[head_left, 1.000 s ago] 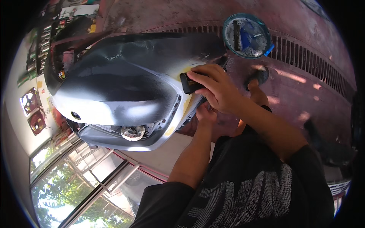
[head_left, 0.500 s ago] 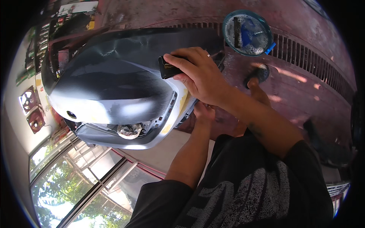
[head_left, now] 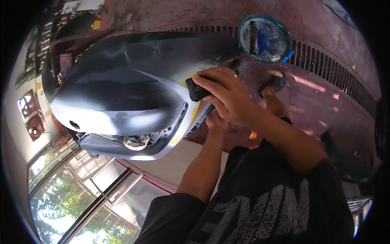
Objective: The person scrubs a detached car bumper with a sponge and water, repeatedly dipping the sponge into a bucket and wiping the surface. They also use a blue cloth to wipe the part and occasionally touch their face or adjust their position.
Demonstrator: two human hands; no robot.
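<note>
A large car bumper [head_left: 134, 87], patched dark grey and pale with yellowish spots, stretches across the left and middle. My right hand [head_left: 229, 93] is closed round a black sanding block [head_left: 198, 90]. The block lies against the bumper's right end, near a yellowish strip along the edge. Just below, my left hand [head_left: 216, 122] is at the bumper's near right edge and seems to grip it; the fingers are largely hidden by the edge and my right hand. Crumpled, pale wrapping [head_left: 137, 141] sits in the bumper's near opening.
Beyond my right hand, a teal basin [head_left: 265, 59] holds sudsy water, a blue cloth-like thing and a dark strip. A slotted floor drain [head_left: 325, 63] runs past it. My sandaled foot [head_left: 273, 83] stands on the reddish floor. Windows [head_left: 93, 199] line the lower left.
My right hand has slid the sanding block right and toward me along the bumper's end, uncovering a pale yellowish patch. My left hand stays at the edge.
</note>
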